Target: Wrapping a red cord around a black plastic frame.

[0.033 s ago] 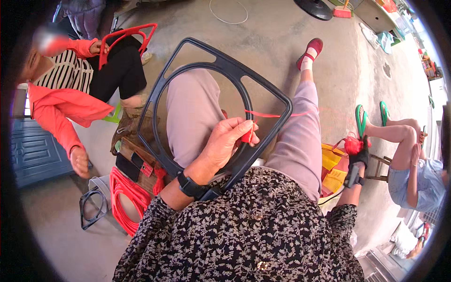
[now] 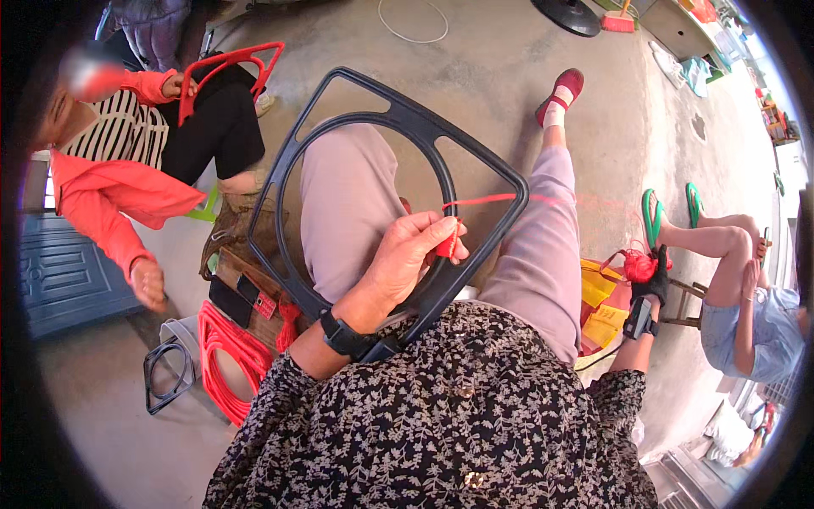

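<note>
red strand (image 2: 485, 200), in the head view, stretches rightward from the dark ring frame (image 2: 414, 114), just beyond the left hand (image 2: 405, 254), its grip pinched on red wrapping (image 2: 447, 247), toward a red bundle (image 2: 639, 266) the gloved right hand (image 2: 655, 284) seems closed on.

L head cam, fisheye, facing dn: lap (image 2: 536, 276) nr, floor (image 2: 487, 72) beyond
</note>
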The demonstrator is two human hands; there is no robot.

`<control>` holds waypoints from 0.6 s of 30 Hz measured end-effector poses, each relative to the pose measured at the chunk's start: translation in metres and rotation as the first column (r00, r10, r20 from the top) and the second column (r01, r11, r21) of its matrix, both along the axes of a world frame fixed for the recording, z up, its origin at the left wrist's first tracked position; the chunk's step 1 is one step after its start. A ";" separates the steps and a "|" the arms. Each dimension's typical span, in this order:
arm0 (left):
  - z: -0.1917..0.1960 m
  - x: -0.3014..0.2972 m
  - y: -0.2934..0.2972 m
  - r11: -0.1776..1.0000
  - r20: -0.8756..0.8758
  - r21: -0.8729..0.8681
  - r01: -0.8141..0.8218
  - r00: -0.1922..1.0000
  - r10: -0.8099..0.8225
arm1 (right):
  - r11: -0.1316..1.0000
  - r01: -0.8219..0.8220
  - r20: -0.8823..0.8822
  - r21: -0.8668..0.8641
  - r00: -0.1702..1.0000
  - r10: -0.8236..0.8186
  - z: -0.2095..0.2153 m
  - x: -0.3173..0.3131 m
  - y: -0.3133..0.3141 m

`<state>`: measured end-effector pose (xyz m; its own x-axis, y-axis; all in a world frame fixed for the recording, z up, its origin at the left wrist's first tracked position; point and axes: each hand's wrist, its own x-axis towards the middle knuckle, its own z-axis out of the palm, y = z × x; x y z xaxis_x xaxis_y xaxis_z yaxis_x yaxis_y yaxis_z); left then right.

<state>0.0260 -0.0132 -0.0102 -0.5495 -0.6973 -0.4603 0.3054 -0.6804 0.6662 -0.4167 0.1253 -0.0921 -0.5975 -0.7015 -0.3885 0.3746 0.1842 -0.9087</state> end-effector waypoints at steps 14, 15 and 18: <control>-0.004 -0.004 -0.005 0.997 -0.003 -0.072 0.019 1.000 -0.019 | 0.714 -0.626 0.230 -0.314 0.679 0.697 0.067 0.259 -0.146; -0.005 -0.004 -0.005 0.997 -0.004 -0.070 0.012 1.000 -0.012 | 0.680 -0.625 0.252 -0.384 0.637 0.728 0.067 0.263 -0.149; -0.008 -0.003 -0.005 0.999 -0.026 -0.052 -0.004 1.000 0.002 | 0.619 -0.580 0.421 -0.529 0.454 0.785 0.057 0.252 -0.140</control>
